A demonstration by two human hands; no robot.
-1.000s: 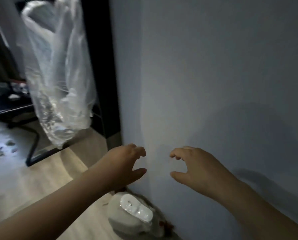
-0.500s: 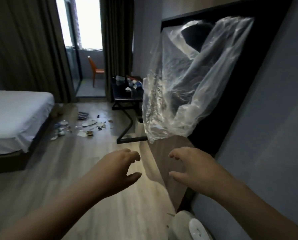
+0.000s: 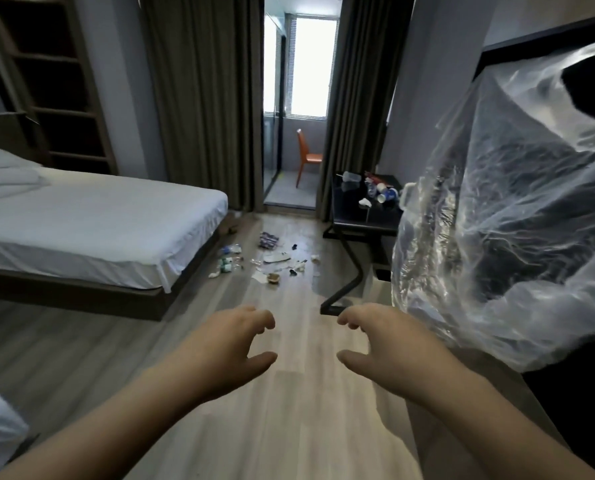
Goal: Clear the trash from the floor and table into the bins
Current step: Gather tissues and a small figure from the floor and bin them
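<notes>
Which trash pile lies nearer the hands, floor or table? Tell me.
The floor trash, scattered between the bed and black table. The tabletop trash sits at that table's far end, farther from the left hand and right hand.

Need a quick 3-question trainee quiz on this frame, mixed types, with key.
1. True or false: the left hand and right hand both hold nothing.
2. The floor trash lies mostly: A) on the balcony B) between the bed and the black table C) on the shelves.
3. What see-through thing fills the frame's right side?
Key: 1 true; 2 B; 3 the clear plastic bag.
</notes>
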